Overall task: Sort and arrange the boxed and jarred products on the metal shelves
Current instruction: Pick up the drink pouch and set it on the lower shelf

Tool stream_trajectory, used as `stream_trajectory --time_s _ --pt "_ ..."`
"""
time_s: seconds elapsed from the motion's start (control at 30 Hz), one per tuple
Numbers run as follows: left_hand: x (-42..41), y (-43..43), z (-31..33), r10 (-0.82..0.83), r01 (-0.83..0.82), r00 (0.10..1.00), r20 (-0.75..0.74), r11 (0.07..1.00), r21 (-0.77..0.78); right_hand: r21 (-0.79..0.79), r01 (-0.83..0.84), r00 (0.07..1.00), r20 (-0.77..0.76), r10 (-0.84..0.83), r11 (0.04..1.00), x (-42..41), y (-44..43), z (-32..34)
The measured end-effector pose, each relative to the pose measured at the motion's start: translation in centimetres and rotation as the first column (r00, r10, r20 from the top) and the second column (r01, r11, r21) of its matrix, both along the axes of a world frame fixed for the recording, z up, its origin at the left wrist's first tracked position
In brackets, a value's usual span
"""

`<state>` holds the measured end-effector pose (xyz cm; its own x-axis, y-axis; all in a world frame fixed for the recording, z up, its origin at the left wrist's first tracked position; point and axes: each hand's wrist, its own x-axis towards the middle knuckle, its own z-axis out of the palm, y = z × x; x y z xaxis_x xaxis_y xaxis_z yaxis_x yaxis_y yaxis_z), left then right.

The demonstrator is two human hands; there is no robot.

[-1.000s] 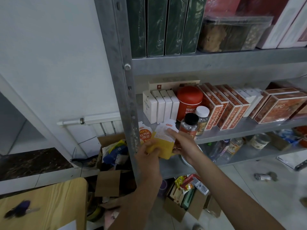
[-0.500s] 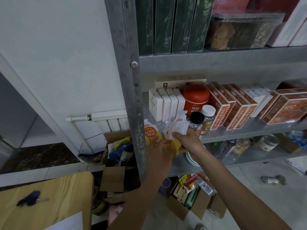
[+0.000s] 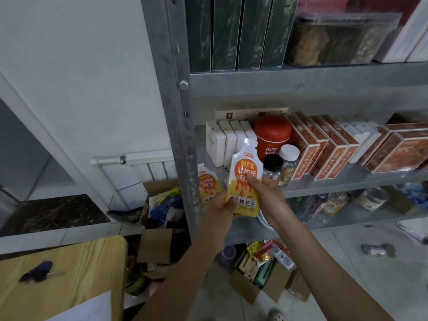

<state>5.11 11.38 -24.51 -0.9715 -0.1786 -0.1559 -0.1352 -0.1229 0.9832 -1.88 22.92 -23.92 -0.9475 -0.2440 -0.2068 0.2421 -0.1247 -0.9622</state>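
Both hands hold one orange and yellow drink pouch point(image 3: 244, 174) upright in front of the middle metal shelf point(image 3: 347, 179). My left hand point(image 3: 220, 212) grips its bottom edge. My right hand point(image 3: 266, 193) pinches its right side, thumb on the printed front. A second, matching pouch point(image 3: 208, 184) stands behind the shelf post, partly hidden by it. On the shelf behind stand white boxes point(image 3: 228, 144), a red jar point(image 3: 273, 135), a black-capped jar point(image 3: 273, 167), a white-capped jar point(image 3: 289, 163) and orange patterned boxes point(image 3: 324, 147).
Dark green boxes point(image 3: 234, 33) and a clear tub point(image 3: 340, 40) fill the upper shelf. Jars and bottles point(image 3: 370, 198) lie on the lower shelf. Open cardboard cartons point(image 3: 261, 274) of goods sit on the floor. A wooden table point(image 3: 60, 279) is at lower left, with a grey post point(image 3: 176, 112) ahead.
The pouch has been turned from its pale back to its printed front and raised upright. My right hand shifted from its top to its right side.
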Motion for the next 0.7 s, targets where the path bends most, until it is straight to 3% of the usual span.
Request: stream_trajectory --time_s 0.1,0.23,0.43,0.63,0.7 --pt "-0.9 -0.1 0.4 -0.012 0.015 0.999 0.033 0.995 -0.103 0.007 0.070 0.993 -0.093 -0.069 0.998 -0.1 1.0 0.2" --pt "-2.5 -0.7 1.2 0.148 -0.149 0.988 0.037 0.988 0.034 0.219 -0.154 0.975 -0.125 0.185 0.963 0.4 2.1 -0.6" --pt "-4.3 -0.3 2.3 0.230 -0.249 0.964 0.131 0.956 0.152 0.110 -0.253 0.965 -0.035 0.258 0.961 1.9 3.1 -2.6" --pt "-6.5 -0.3 0.9 0.263 -0.308 0.938 0.224 0.930 0.199 0.128 -0.096 0.993 0.078 0.086 0.987 2.3 3.1 -4.1" --pt "-7.0 -0.2 0.1 0.277 -0.303 0.941 0.197 0.945 0.120 0.194 -0.053 0.996 0.084 0.037 0.980 1.7 2.8 -4.5"
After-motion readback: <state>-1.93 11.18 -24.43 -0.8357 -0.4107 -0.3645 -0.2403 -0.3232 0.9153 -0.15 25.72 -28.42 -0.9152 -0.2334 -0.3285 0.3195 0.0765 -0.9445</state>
